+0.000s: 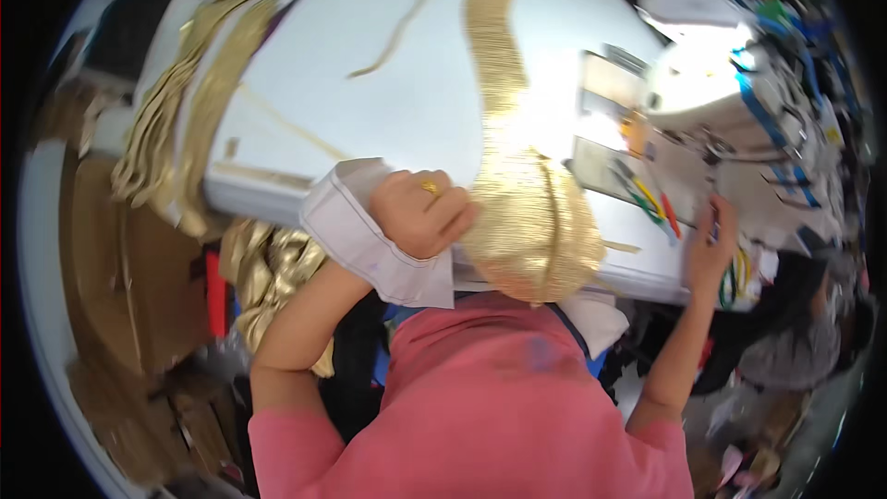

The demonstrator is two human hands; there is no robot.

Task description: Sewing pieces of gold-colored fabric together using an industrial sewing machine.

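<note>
Head view: Gold pleated piece, one; narrow tail running up the white worktop, broad rounded end at the front edge, near the pink shirt. Left hand: clenched, just beside the gold piece; white stitched cloth about the wrist; whether anything sits inside the fist, cannot tell. Right hand: at the right front edge, apparently grasping a small dark item, kind too blurred to name.

Handling, as judged: rounded end best supported against slipping off; pleats kept flat, unstretched; white cloth kept clear of the gold.

Edges and room: bare surface left of the tail, best for shifting the piece. Right side crowded: sewing machine, coloured hand tools. Left edge: hanging gold strips, liable to snag.
</note>
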